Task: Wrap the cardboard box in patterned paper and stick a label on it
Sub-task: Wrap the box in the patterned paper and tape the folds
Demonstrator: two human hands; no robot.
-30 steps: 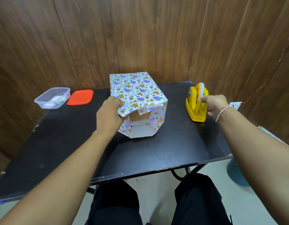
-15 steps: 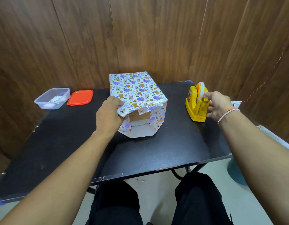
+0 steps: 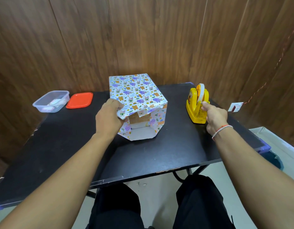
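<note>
While the left hand (image 3: 109, 118) grips the loose top flap of animal-patterned wrapping paper (image 3: 134, 91) around the brown cardboard box (image 3: 139, 119) standing mid-way on the black bench (image 3: 159, 154), the right hand (image 3: 214, 115) pinches clear tape at the yellow plastic tape dispenser (image 3: 195, 106) to the box's right.

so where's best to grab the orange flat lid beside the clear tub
Probably by the near long edge of the orange flat plastic lid, coming from the front with the left hand once free. It lies flat on the black table, apart from the clear plastic tub, so fingertips can lift that edge.
</note>
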